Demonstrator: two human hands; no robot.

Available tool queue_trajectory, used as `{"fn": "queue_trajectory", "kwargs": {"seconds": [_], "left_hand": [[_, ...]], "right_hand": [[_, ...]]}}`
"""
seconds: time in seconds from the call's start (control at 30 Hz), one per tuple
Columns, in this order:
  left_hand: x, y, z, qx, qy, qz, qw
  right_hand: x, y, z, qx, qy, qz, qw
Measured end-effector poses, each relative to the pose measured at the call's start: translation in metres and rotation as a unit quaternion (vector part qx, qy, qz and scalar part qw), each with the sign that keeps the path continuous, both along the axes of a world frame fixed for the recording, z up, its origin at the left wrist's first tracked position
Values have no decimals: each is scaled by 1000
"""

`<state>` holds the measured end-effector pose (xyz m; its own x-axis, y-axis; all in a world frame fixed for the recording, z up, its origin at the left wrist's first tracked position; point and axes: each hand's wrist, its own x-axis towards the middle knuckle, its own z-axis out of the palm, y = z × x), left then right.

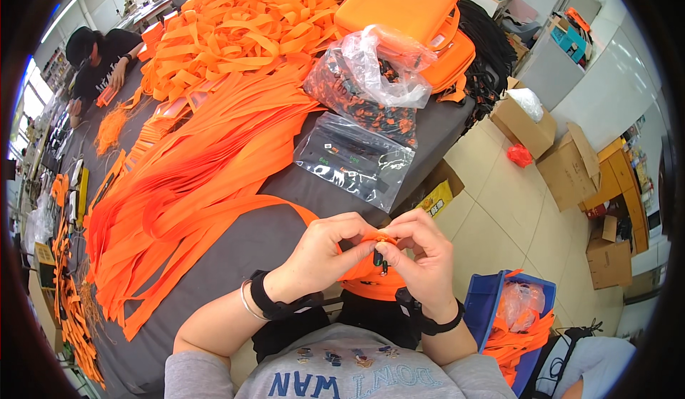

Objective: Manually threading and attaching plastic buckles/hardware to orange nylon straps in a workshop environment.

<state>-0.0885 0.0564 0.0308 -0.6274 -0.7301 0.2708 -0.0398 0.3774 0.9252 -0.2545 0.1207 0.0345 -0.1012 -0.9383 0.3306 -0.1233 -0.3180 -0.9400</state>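
Observation:
My left hand (325, 250) is closed in a pinch on the end of an orange zipper tape (267, 201), which runs back to the pile on the table. My right hand (427, 260) pinches at the same spot, its fingertips meeting the left ones. Between them a small black-and-orange zipper pull (379, 258) hangs down; its slider is mostly hidden by my fingers. Below the hands, more orange tape (371, 283) lies over my lap. A long bundle of orange zipper tapes (193, 163) spreads across the table to the left.
The dark-covered table (221, 270) also bears orange webbing (242, 24), a plastic bag of black-and-orange pieces (367, 85), a flat clear bag (354, 160) and orange cases (396, 6). A blue bin (479, 306) stands at my right. Cardboard boxes (569, 167) sit beyond; a person (100, 60) works far left.

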Motion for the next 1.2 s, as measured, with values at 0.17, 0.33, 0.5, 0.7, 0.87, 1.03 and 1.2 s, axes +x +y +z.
{"fn": "queue_trajectory", "kwargs": {"seconds": [0.17, 0.33, 0.5, 0.7, 0.87, 1.03, 1.2], "left_hand": [[-2, 4, 0, -18, 18, 10, 1000], [-3, 6, -1, -22, 28, 22, 999], [-3, 8, 1, -21, 18, 25, 999], [-3, 8, -1, -24, 42, 33, 998], [-3, 8, -7, -11, 66, 30, 997], [-4, 9, -10, -6, 75, 29, 997], [-3, 5, -2, -39, 45, 13, 998]], "right_hand": [[2, 2, -1, -9, -4, -8, 1000], [1, 3, -2, -20, -6, -12, 1000], [3, 4, 2, -39, 20, -22, 999], [1, 3, 0, -93, 99, -27, 990], [4, 5, 1, -89, 64, -29, 994], [4, 5, -1, -97, 68, -30, 992], [4, 7, 4, -86, 116, -38, 989]]}}
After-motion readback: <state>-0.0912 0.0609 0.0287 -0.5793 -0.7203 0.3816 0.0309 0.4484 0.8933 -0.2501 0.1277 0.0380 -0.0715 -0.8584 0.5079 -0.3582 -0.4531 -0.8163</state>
